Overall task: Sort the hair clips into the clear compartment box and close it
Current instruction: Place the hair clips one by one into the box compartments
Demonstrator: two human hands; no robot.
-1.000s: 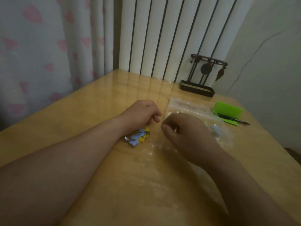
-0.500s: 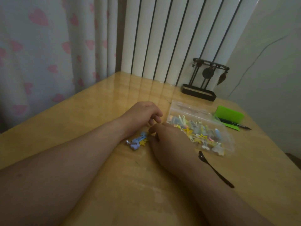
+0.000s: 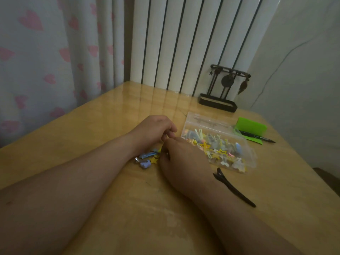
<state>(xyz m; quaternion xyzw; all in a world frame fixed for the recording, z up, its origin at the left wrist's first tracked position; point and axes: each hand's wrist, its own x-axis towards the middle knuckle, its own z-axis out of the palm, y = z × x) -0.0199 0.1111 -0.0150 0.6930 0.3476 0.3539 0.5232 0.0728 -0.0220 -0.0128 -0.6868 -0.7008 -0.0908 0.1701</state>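
Observation:
A small pile of hair clips (image 3: 147, 160), blue, lilac and yellow star shapes, lies on the wooden table (image 3: 110, 115) in front of my left wrist. My right hand (image 3: 181, 162) rests knuckles up with its curled fingertips at the right edge of this pile; what they hold is hidden. My left hand (image 3: 156, 128) lies just behind it with fingers curled, its fingertips touching my right hand, nothing visible in it. The clear compartment box (image 3: 207, 123) stands open to the right of both hands, with several colourful clips inside. A long black clip (image 3: 235, 190) lies beside my right forearm.
A green case (image 3: 251, 126) with a black pen (image 3: 257, 138) on it lies behind the box to the right. A dark metal ornament stand (image 3: 219, 103) sits at the table's back edge, in front of white slats. A wall runs along the right side.
My right hand has moved left from above the clear box to the small pile, uncovering the box and the black clip. My left hand has stayed in place.

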